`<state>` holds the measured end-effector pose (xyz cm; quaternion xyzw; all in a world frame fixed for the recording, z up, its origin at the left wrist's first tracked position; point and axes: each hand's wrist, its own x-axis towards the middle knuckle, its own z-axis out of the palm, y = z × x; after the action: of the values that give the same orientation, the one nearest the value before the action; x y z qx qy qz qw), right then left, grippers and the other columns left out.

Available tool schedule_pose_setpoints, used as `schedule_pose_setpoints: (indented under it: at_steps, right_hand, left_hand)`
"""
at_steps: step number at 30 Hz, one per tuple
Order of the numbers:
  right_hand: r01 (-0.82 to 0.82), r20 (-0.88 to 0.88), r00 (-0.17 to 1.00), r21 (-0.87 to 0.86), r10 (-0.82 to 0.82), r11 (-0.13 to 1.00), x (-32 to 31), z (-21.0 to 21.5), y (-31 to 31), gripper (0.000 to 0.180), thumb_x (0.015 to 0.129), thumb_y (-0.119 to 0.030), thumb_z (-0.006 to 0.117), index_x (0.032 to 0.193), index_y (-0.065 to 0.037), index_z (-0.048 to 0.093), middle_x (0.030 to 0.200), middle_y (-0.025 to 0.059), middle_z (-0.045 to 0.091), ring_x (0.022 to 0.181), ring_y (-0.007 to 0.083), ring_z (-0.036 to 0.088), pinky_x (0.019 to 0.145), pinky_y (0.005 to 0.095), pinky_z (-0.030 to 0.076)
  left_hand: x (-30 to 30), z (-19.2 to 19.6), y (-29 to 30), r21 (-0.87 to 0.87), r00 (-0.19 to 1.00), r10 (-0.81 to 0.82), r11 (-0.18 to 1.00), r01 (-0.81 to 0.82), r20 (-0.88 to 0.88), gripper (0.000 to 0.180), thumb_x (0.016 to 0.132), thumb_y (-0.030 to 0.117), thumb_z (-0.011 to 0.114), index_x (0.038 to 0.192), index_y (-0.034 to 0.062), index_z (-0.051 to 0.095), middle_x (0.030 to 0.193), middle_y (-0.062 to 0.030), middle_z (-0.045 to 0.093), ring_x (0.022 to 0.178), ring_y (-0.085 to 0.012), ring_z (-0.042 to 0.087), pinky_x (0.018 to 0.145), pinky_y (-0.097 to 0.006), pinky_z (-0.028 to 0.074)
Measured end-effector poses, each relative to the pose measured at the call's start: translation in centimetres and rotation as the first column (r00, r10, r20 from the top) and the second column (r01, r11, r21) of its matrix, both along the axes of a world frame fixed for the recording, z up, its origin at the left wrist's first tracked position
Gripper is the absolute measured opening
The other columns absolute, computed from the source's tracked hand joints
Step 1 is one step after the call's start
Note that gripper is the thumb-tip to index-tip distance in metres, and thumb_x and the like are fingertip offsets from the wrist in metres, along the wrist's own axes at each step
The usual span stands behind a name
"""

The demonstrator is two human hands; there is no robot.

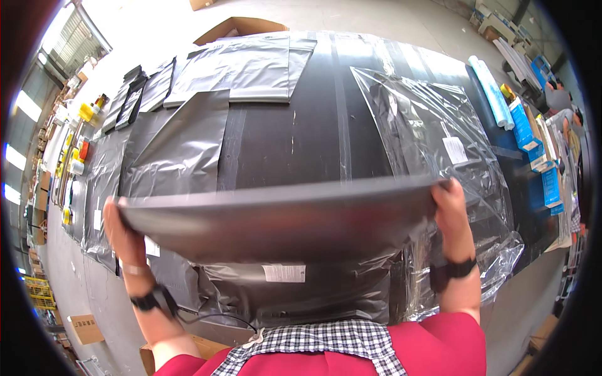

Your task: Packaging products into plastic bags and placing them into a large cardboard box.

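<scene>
Panel: wide flat dark grey panel (279, 219) held level between my two hands, above the black table (313, 138), close to my chest.
Long axis: it runs left to right across my body; each short end sits in one hand, so neither hand is nearer.
Left hand (125, 235): raised, wrist bent back, fingers clenched on the panel's left end.
Right hand (453, 216): raised to the same height, fingers curled over the right end, gripping it.
Below: a grey plastic bag (295, 288) with a white label lies under the panel.
Right of it: a clear plastic bag (439, 138) lies crumpled on the table.
</scene>
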<state>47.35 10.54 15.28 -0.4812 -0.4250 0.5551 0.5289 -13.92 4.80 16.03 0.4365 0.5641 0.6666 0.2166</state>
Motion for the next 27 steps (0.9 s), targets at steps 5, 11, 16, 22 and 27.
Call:
schedule_pose_setpoints:
  at_steps: [5, 11, 16, 22, 27]
  right_hand:
    - [-0.032, 0.055, 0.997, -0.405, 0.059, 0.914, -4.3, -10.5, 9.6, 0.059, 0.092, -0.042, 0.062, 0.129, 0.003, 0.052, 0.124, 0.0141, 0.06, 0.115, 0.0233, 0.054, 0.099, 0.0352, 0.042]
    - [-0.164, 0.153, 0.965, -0.28, 0.212, 0.946, -4.2, -14.6, 4.2, 0.096, 0.067, -0.013, 0.085, 0.145, 0.001, 0.031, 0.144, 0.0165, 0.042, 0.133, 0.0267, 0.039, 0.112, 0.0383, 0.028]
    - [-0.176, 0.582, 0.809, 0.106, 0.082, 0.979, -6.2, -13.7, 2.8, 0.096, 0.07, -0.005, 0.075, 0.151, -0.015, 0.025, 0.15, 0.0133, 0.036, 0.139, 0.0302, 0.033, 0.113, 0.0361, 0.029]
    - [-0.225, 0.587, 0.776, -0.08, 0.229, 0.971, -6.9, -12.0, -1.0, 0.059, 0.069, -0.024, 0.083, 0.124, -0.011, 0.064, 0.111, 0.015, 0.062, 0.106, 0.0252, 0.059, 0.095, 0.033, 0.046]
    - [-0.32, 0.802, 0.588, 0.114, 0.103, 0.94, -13.9, -4.9, -3.4, 0.077, 0.065, -0.064, 0.075, 0.115, -0.005, 0.066, 0.108, 0.0209, 0.062, 0.1, 0.0369, 0.064, 0.086, 0.0409, 0.052]
  left_hand:
    - [-4.3, -8.5, 9.9, -0.495, 0.833, -0.084, 0.771, 0.402, 0.547, 0.031, 0.093, 0.046, 0.06, 0.097, 0.0156, 0.06, 0.081, 0.0037, 0.059, 0.075, -0.0104, 0.054, 0.071, -0.027, 0.042]
    - [-0.7, -16.3, 5.7, -0.676, 0.889, -0.252, 0.581, 0.454, 0.381, 0.04, 0.084, 0.023, 0.074, 0.113, 0.0015, 0.057, 0.098, -0.0015, 0.064, 0.09, -0.0126, 0.061, 0.078, -0.032, 0.05]
    - [3.9, -13.3, 6.3, -0.721, 0.897, -0.23, 0.534, 0.441, 0.379, 0.027, 0.083, 0.013, 0.074, 0.104, 0.0022, 0.061, 0.086, -0.0027, 0.065, 0.079, -0.0123, 0.063, 0.071, -0.027, 0.053]
    - [11.8, -9.3, 2.8, -0.586, 0.758, -0.553, 0.758, 0.286, -0.346, 0.033, 0.077, 0.016, 0.073, 0.102, -0.0016, 0.059, 0.088, -0.0141, 0.067, 0.08, -0.027, 0.065, 0.071, -0.037, 0.051]
    - [24.8, -4.3, 0.1, -0.62, 0.624, -0.662, 0.708, 0.339, -0.415, 0.034, 0.075, 0.016, 0.069, 0.103, -0.0001, 0.06, 0.089, -0.0199, 0.066, 0.086, -0.0383, 0.064, 0.074, -0.043, 0.05]
